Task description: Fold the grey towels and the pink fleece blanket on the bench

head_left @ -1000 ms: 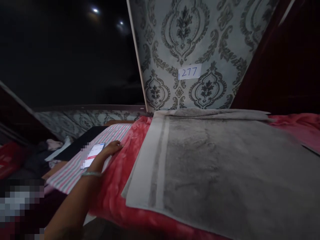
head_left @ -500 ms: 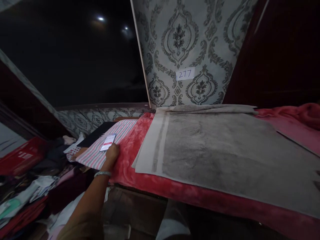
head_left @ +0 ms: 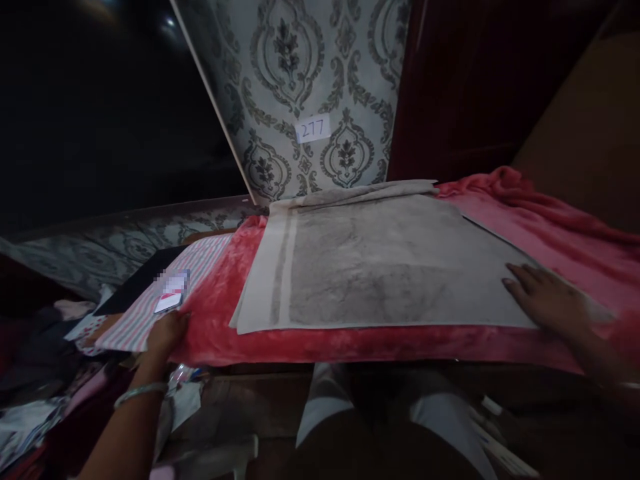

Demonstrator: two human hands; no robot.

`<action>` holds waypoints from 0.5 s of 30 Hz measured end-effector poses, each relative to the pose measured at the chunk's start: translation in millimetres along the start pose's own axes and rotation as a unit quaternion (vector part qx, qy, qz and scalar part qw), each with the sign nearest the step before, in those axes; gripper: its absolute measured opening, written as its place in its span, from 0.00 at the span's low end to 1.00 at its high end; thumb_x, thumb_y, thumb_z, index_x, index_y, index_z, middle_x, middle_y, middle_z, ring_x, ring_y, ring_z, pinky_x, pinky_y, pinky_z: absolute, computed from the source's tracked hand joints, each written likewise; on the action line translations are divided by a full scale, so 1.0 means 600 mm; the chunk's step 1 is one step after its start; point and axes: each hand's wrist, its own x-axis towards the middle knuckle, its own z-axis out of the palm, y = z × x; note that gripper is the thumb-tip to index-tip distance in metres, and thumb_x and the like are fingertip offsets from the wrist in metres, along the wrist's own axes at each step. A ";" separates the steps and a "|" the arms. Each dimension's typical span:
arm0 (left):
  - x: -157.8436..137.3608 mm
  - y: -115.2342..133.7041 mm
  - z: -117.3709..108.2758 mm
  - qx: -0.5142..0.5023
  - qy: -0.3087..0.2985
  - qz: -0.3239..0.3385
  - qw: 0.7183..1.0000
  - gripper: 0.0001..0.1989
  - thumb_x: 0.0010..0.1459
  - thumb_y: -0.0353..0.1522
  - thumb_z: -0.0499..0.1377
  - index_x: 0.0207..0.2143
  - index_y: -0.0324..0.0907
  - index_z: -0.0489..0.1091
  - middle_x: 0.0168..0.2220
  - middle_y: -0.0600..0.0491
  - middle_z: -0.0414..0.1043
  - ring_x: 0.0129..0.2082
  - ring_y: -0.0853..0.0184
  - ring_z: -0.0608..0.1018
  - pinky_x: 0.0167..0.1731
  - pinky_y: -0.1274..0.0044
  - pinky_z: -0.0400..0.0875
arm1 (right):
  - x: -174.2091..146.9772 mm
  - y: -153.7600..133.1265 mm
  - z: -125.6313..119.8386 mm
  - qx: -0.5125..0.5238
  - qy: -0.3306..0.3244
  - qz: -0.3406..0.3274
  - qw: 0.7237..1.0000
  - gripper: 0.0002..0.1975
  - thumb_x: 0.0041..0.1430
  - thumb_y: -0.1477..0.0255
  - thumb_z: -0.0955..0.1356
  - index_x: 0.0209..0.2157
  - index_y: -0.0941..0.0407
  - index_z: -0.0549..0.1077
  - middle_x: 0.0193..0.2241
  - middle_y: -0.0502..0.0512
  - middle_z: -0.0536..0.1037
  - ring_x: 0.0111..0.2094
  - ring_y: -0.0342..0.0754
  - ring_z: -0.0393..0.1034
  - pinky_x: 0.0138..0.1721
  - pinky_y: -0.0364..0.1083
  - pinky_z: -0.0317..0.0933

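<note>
On your left wrist you wore a slim, pale bangle (head_left: 140, 393), a rounded ring of greyish green. Your left hand (head_left: 167, 332) and right hand (head_left: 547, 300) were ungloved, and your left forearm was bare as far as the view showed it. A small pale strip (head_left: 628, 385) lay near your right wrist, too dim and blurred for you to make out. Below the front edge of the blanket (head_left: 320, 343), pale cloth (head_left: 323, 403) covered your legs, and a dark brownish garment (head_left: 360, 450) curved across your lap.
</note>
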 end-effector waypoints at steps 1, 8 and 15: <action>-0.007 0.006 -0.004 0.022 0.007 0.007 1.000 0.23 0.65 0.39 0.46 0.43 0.31 0.74 0.46 0.30 0.77 0.48 0.45 0.78 0.45 0.62 0.73 | 0.001 -0.005 0.000 -0.003 0.001 0.027 1.000 0.39 0.71 0.55 0.47 0.68 0.68 0.60 0.64 0.78 0.62 0.65 0.62 0.58 0.58 0.62 0.54; -0.057 0.099 0.013 0.013 0.129 0.333 0.934 0.33 0.62 0.48 0.48 0.58 0.32 0.67 0.57 0.35 0.71 0.59 0.50 0.72 0.59 0.61 0.67 | 0.010 -0.005 0.018 0.011 0.070 0.090 0.993 0.33 0.69 0.60 0.52 0.62 0.64 0.69 0.64 0.73 0.65 0.66 0.64 0.57 0.62 0.62 0.54; -0.080 0.148 0.110 -0.095 0.060 0.486 0.867 0.38 0.58 0.57 0.51 0.60 0.43 0.68 0.65 0.42 0.66 0.64 0.52 0.69 0.62 0.61 0.66 | -0.082 -0.025 0.051 0.080 0.143 -0.123 0.979 0.28 0.68 0.55 0.58 0.63 0.52 0.68 0.65 0.62 0.67 0.66 0.59 0.58 0.63 0.65 0.51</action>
